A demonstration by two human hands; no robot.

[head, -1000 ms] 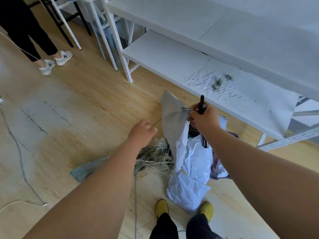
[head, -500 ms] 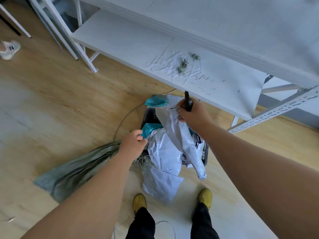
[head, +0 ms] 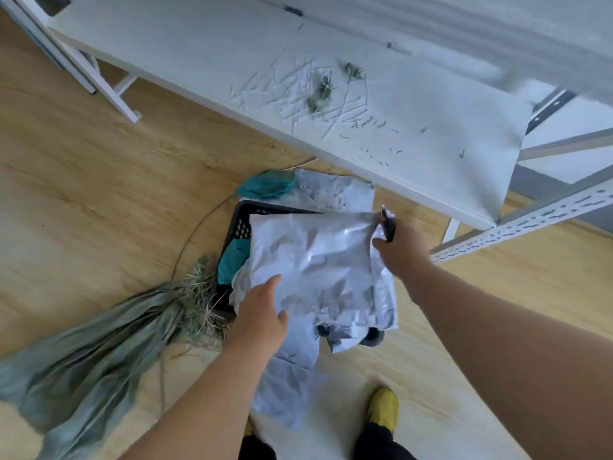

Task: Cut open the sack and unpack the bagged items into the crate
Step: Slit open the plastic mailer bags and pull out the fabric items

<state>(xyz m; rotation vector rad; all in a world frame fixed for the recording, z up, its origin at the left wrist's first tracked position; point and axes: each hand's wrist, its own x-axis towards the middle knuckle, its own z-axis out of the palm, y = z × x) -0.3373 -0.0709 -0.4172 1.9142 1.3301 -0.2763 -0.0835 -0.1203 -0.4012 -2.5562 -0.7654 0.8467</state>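
Observation:
A black perforated crate (head: 239,224) stands on the wooden floor, heaped with white and teal bagged items. A crumpled white bag (head: 315,257) lies flat across the top of the heap. My left hand (head: 260,318) rests on its near left corner with fingers spread. My right hand (head: 399,249) pinches the bag's far right corner and also grips a black-handled cutter (head: 387,224). The emptied grey-green sack (head: 89,356) lies flat on the floor to the left, its frayed cut end against the crate.
A white shelf unit (head: 331,94) littered with cut fibres overhangs just beyond the crate. Another white bag (head: 285,390) lies on the floor by my yellow shoes (head: 384,410). A thin cord (head: 195,234) curves across the floor left of the crate.
The white bag hung upright from my right hand; now it lies spread flat over the crate. My left hand moved from the crate's left edge onto the bag.

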